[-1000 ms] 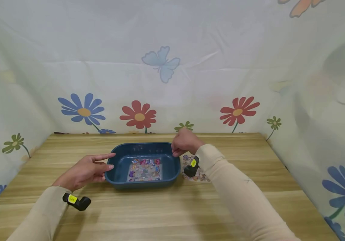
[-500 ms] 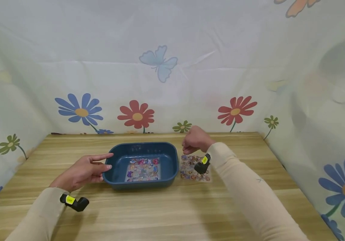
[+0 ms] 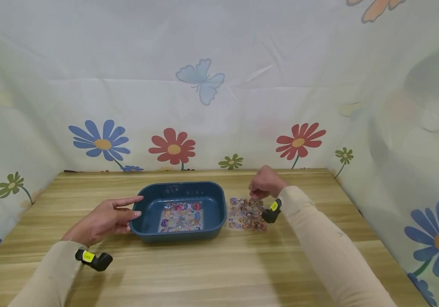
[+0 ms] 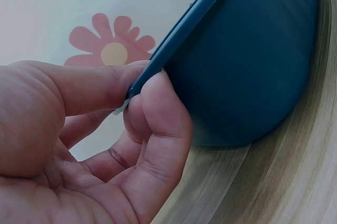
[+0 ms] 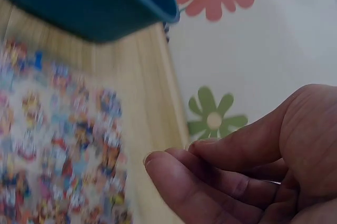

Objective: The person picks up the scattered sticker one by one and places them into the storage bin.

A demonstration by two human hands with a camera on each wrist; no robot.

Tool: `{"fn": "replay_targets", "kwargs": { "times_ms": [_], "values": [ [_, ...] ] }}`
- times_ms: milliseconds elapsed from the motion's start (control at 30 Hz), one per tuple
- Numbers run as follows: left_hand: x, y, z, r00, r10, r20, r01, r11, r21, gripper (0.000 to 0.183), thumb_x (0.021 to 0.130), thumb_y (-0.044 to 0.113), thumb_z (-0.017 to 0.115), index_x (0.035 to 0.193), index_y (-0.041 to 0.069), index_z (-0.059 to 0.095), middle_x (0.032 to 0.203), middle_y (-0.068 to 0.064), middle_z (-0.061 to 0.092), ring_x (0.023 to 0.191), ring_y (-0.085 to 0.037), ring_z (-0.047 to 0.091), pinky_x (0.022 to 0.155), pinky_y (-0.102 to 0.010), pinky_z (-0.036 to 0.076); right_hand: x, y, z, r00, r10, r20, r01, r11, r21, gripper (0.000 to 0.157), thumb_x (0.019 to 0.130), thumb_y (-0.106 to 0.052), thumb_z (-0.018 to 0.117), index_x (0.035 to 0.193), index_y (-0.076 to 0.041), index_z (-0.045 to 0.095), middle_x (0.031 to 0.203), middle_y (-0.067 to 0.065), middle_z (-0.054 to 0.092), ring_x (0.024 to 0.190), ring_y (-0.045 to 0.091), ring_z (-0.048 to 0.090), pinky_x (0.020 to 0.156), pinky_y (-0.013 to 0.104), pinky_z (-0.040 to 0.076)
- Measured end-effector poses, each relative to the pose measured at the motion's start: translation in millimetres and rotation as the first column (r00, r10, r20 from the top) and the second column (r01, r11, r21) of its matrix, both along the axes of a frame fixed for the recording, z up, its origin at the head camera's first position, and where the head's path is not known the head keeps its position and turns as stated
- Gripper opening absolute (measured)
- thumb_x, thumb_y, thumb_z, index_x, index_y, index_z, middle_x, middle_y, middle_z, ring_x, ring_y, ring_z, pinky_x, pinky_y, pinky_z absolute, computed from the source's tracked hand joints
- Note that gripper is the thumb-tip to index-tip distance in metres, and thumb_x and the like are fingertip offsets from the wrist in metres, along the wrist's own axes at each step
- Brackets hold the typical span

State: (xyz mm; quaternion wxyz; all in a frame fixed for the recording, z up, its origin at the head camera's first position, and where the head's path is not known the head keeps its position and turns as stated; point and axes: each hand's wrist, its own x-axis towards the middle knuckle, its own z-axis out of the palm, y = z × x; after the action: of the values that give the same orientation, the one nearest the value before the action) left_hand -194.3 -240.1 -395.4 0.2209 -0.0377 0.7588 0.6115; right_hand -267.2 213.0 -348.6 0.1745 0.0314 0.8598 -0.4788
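Tray point(image 3: 181, 237) lower centre: likely light, stiff; rim point(image 4: 181, 34) is the hold, left hand point(image 3: 106, 217) pinching its left end. Right hand point(image 3: 266, 182), right of centre, loosely curled, nothing seen in it, near a sheet point(image 3: 244, 214), probably thin, bendy; lift by edge.

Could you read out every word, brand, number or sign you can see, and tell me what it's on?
No text is legible.
Left yellow label on the left black device: marks too small to read.
Right yellow label on the right black device: likewise.
Patterned sheet inside the blue tub, second sheet beside it: too small or blurred to tell.
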Motion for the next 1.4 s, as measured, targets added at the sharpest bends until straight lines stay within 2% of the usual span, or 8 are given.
{"fn": "replay_targets", "kwargs": {
  "times_ms": [267,500,767,933,1100,1233,1400],
  "values": [
    [-1.0,-2,-3.9,1.0,-0.01,-0.014,0.01,1.0,0.001,0.078,0.087,0.03,0.075,0.154,0.022,0.036,0.081,0.0,0.061,0.069,-0.014,0.057,0.067,-0.026,0.058,-1.3,21,-16.6,0.997,-0.064,0.039,0.063,0.997,0.037,0.018,0.086,0.003,0.056,0.097,0.012,0.068,0.073,0.014,0.068,0.057,0.02,0.064,0.07,0.039,0.061],
    [-0.9,-2,-3.5,1.0,-0.009,-0.014,0.009,1.0,0.004,0.078,0.087,0.03,0.075,0.153,0.022,0.036,0.081,0.0,0.061,0.068,-0.015,0.057,0.067,-0.027,0.058,-1.2,28,-25.5,0.998,-0.06,-0.008,0.061,0.996,0.066,0.013,0.084,0.001,0.059,0.089,0.008,0.069,0.071,0.011,0.065,0.059,0.019,0.062,0.065,0.035,0.06],
    [-0.7,-2,-2.1,1.0,-0.008,0.003,0.008,1.0,0.024,0.078,0.087,0.028,0.075,0.154,0.022,0.035,0.082,-0.001,0.061,0.068,-0.015,0.057,0.068,-0.026,0.057,-5.3,29,-41.3,0.995,-0.068,-0.069,0.077,0.986,0.144,0.019,0.086,-0.001,0.063,0.102,0.005,0.072,0.088,0.013,0.071,0.07,0.02,0.063,0.064,0.03,0.055],
    [-0.7,-1,-2.6,1.0,-0.009,0.003,0.009,1.0,0.024,0.078,0.087,0.028,0.075,0.154,0.022,0.035,0.082,-0.001,0.061,0.067,-0.014,0.057,0.067,-0.026,0.057,-8.6,28,-55.1,0.994,-0.044,-0.102,0.063,0.979,0.194,0.017,0.081,-0.001,0.069,0.097,0.002,0.073,0.086,0.011,0.072,0.07,0.019,0.063,0.062,0.028,0.052],
    [-1.8,0,-3.1,1.0,-0.008,-0.003,0.008,1.0,0.021,0.077,0.087,0.028,0.075,0.154,0.022,0.036,0.082,-0.001,0.062,0.067,-0.014,0.057,0.067,-0.027,0.058,-9.1,27,-61.3,0.983,-0.006,-0.182,0.058,0.957,0.284,0.008,0.079,-0.001,0.07,0.087,0.0,0.073,0.08,0.007,0.068,0.071,0.018,0.058,0.059,0.025,0.046],
    [-1.6,0,-2.7,1.0,-0.003,-0.004,0.003,1.0,0.021,0.078,0.087,0.028,0.076,0.153,0.022,0.036,0.082,-0.001,0.061,0.068,-0.015,0.057,0.068,-0.027,0.058,-6.7,23,-61.6,0.972,0.03,-0.231,0.056,0.933,0.356,0.004,0.078,-0.001,0.066,0.078,-0.004,0.069,0.074,0.003,0.062,0.068,0.017,0.056,0.057,0.025,0.042],
    [0.0,0,-3.1,1.0,-0.011,-0.007,0.011,0.999,0.032,0.078,0.087,0.027,0.075,0.154,0.021,0.035,0.08,0.0,0.06,0.068,-0.014,0.057,0.068,-0.027,0.058,-3.8,20,-63.4,0.961,0.057,-0.269,0.054,0.92,0.388,0.011,0.077,-0.002,0.058,0.07,-0.007,0.064,0.068,0.003,0.059,0.063,0.018,0.053,0.053,0.025,0.041]
  ]
}}
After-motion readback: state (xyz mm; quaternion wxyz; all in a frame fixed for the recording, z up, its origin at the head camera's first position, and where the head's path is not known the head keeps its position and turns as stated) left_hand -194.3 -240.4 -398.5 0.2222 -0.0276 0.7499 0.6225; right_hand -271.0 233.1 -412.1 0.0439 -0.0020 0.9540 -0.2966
